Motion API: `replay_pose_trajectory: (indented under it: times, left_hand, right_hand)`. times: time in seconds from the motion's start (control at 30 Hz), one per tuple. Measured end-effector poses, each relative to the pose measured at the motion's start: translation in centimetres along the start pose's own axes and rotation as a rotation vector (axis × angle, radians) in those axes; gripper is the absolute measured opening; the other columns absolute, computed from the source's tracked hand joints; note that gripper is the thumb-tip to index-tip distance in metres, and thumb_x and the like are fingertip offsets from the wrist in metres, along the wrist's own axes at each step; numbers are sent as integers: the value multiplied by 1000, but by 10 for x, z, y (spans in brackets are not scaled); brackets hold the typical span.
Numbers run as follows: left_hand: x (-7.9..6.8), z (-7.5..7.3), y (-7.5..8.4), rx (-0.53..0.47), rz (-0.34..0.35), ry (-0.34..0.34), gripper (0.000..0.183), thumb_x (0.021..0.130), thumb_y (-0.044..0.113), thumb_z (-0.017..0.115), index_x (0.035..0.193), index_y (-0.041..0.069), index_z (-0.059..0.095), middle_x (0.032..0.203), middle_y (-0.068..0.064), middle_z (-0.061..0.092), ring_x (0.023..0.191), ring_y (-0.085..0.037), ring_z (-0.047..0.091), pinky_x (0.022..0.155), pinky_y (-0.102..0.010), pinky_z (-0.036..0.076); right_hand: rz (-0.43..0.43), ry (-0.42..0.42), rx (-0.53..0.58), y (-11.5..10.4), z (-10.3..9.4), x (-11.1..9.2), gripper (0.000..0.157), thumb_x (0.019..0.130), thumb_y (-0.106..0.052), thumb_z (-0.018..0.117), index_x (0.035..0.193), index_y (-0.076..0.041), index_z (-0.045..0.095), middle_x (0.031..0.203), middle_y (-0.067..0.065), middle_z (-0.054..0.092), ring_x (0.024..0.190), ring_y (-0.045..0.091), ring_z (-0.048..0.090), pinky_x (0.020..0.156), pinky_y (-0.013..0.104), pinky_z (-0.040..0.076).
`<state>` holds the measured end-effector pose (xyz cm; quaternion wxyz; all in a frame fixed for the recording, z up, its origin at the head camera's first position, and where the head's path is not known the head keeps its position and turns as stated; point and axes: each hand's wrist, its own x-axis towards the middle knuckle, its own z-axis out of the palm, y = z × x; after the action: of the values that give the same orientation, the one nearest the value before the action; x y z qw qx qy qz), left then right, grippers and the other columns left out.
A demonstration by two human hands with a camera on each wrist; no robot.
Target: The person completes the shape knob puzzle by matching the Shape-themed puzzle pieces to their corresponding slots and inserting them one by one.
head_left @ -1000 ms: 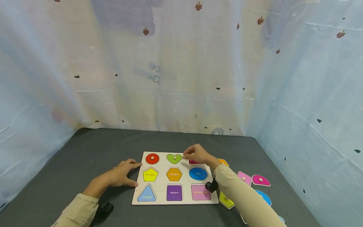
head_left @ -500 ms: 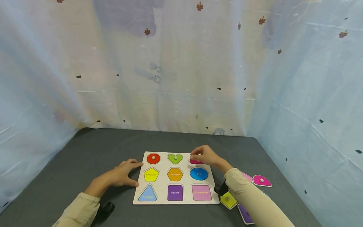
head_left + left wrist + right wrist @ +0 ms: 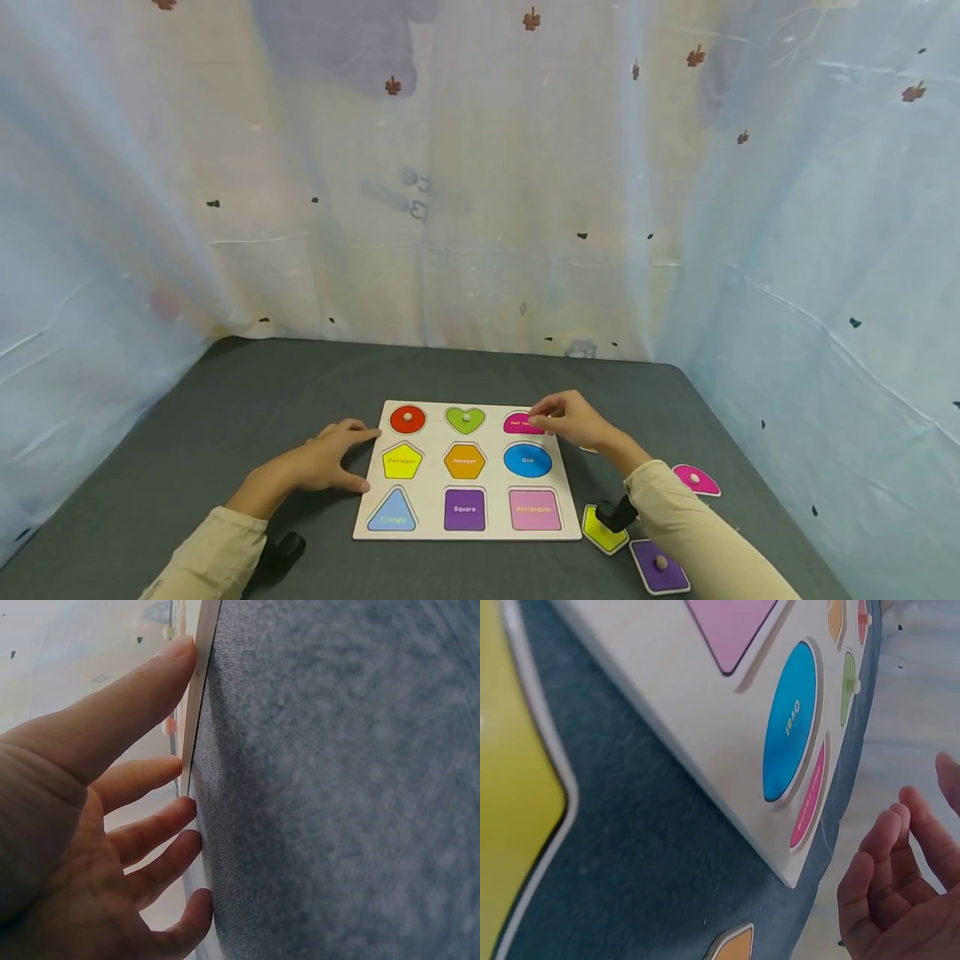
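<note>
A pale wooden shape-puzzle board [image 3: 429,507] lies flat. A red circle piece [image 3: 407,419] and a green heart piece [image 3: 465,420], both knobbed, sit in its far row. The other slots show coloured printed shapes, such as the blue oval [image 3: 789,727] and the pink half-round slot [image 3: 810,796]. My left hand [image 3: 326,458] is at the board's left edge, thumb and forefinger touching it, fingers spread and relaxed. My right hand [image 3: 573,419] hovers over the far right corner, fingertips overlapping the half-round slot in the head view. Its fingers are loosely bent and hold nothing.
Right of the board lie loose knobbed pieces: a yellow pentagon [image 3: 603,533], a purple square [image 3: 660,568] and a magenta half-round [image 3: 696,479]. An orange piece [image 3: 736,945] shows near the corner. My right sleeve [image 3: 697,525] covers part of this area. A pale curtain [image 3: 480,208] hangs behind the dark table.
My right hand has moved rightward from beside the green heart to the far right corner, uncovering the half-round slot. The sleeve now hides other loose pieces. My left hand keeps its place.
</note>
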<state>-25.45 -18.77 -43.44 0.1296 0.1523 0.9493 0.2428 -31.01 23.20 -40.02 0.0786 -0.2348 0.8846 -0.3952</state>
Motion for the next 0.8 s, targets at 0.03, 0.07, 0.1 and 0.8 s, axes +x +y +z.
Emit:
replay_pose_trajectory:
  times: [0.03,0.07,0.1,0.8]
  left_hand:
    - [0,0,0,2,-1,1,90,74,38,90,151,15,49,150,-17,43,135,-42,40,105,-78,28]
    - [0,0,-1,2,0,2,90,74,38,90,151,15,49,150,-17,43,135,-42,40,105,-78,28]
    - [0,1,-1,3,2,3,90,74,38,90,151,15,49,150,-17,43,136,-42,39,105,-78,28]
    - [-3,1,1,8,23,18,89,74,37,90,150,13,49,149,-19,43,135,-43,39,104,-80,27]
  right_hand:
    - [-8,-2,-2,1,-1,-2,31,98,-16,67,114,10,70,104,20,71,83,35,65,79,38,60]
    - [-15,-3,-7,2,-2,-4,31,98,-16,67,114,10,70,104,20,71,85,37,66,79,36,60]
    - [-17,-2,-13,2,-3,-6,31,98,-16,67,114,10,70,104,20,71,86,37,66,79,36,61]
    - [46,16,-7,23,-32,-54,32,98,-18,66,117,8,69,112,23,70,90,29,68,77,20,57]
